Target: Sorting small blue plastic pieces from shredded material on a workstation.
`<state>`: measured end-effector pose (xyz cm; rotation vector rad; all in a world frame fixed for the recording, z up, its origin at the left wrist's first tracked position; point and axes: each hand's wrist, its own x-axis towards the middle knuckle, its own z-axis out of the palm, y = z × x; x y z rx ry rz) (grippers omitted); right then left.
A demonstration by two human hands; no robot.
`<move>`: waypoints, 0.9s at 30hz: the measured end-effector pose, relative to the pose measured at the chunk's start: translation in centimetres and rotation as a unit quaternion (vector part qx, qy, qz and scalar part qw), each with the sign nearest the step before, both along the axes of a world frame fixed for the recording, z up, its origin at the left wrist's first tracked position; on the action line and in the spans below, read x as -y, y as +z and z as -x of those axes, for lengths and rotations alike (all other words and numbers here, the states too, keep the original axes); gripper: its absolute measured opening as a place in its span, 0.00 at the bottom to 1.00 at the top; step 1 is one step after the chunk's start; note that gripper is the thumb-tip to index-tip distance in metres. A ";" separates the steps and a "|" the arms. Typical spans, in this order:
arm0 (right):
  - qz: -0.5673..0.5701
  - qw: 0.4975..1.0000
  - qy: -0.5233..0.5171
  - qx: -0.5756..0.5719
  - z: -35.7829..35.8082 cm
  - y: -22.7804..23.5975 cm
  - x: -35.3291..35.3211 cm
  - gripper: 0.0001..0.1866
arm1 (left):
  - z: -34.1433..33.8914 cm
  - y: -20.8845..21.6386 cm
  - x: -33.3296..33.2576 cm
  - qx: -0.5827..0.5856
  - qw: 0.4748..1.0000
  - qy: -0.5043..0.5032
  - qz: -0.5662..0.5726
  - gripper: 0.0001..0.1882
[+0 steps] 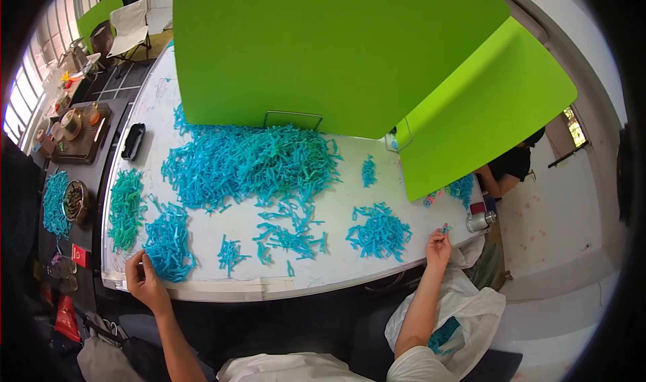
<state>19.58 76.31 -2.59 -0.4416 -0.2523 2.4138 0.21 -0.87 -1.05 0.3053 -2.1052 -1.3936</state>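
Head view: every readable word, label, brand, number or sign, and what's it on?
No text readable.
Red box: pale mark, too small to read.
Red packet: any print too blurred to read.
Blue pieces: no text visible.
Green panel: no text visible.

small pieces (171, 240): blue and teal | partition (336, 52): lime green | tabletop (336, 267): white | sack (476, 308): white

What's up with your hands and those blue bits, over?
Left hand at the edge of a blue pile, grip unclear. Right hand pinching a small bluish piece. Tall green panel behind the biggest heap, clear of both hands.
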 end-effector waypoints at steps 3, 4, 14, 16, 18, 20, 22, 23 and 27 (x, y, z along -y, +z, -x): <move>-0.021 1.000 -0.016 0.006 -0.1 0.2 0.0 0.15 | 0.1 0.2 -0.3 -0.008 1.000 -0.007 -0.017 0.06; -0.036 0.999 -0.006 -0.014 -0.5 0.2 -0.1 0.14 | 0.0 0.0 -0.2 0.010 1.000 -0.011 -0.021 0.05; -0.096 0.988 0.009 -0.119 -0.8 -0.7 1.1 0.18 | 0.0 0.7 -0.8 -0.016 0.999 -0.014 -0.027 0.05; -0.102 0.985 0.015 -0.136 -0.9 -0.6 1.0 0.21 | 0.1 0.6 -0.9 -0.020 0.999 -0.014 -0.029 0.05; -0.095 0.986 0.012 -0.136 -0.5 -0.5 1.8 0.19 | 0.1 0.4 -0.7 -0.022 0.999 -0.013 -0.028 0.05; -0.092 0.986 0.007 -0.137 -0.2 -0.3 2.1 0.17 | 0.1 0.4 -0.7 -0.024 0.999 -0.014 -0.029 0.05; -0.088 0.984 0.014 -0.153 -0.1 -0.3 2.2 0.15 | 0.1 0.4 -0.7 -0.031 0.999 -0.010 -0.022 0.05; -0.089 0.984 0.013 -0.152 -0.2 -0.4 2.0 0.15 | 0.2 0.3 -0.7 -0.031 0.999 -0.010 -0.023 0.05; -0.062 0.985 0.002 -0.161 -0.6 -1.0 1.2 0.15 | 0.2 0.4 -0.6 -0.026 0.999 -0.009 -0.022 0.05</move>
